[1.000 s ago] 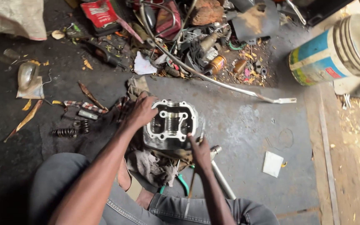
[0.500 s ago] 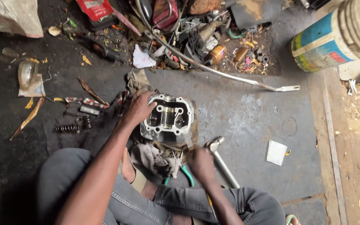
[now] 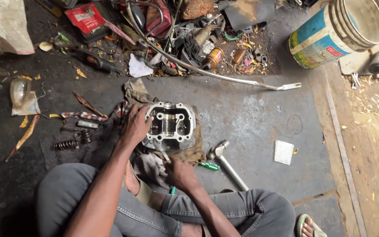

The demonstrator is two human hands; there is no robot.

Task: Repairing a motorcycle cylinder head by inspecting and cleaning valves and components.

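A grey metal engine cylinder head (image 3: 172,125) rests on dirty rags (image 3: 185,153) on the dark floor in front of me. My left hand (image 3: 134,127) grips its left side, fingers over the rim. My right hand (image 3: 180,173) is closed around a thin tool with a green handle (image 3: 172,190), its metal tip pointing up toward the head's near edge. A hammer (image 3: 227,160) and a green-handled screwdriver (image 3: 209,166) lie just right of my right hand.
Coil springs (image 3: 66,144) and small metal parts (image 3: 86,124) lie to the left. A heap of scrap parts (image 3: 189,39) with a long bent metal bar (image 3: 224,77) fills the far side. A painted bucket (image 3: 334,30) stands at the upper right, a white packet (image 3: 284,152) at right.
My right hand has drawn back from the head's near edge toward my lap, now gripping the thin tool. The left hand stays on the head. The view has shifted slightly.
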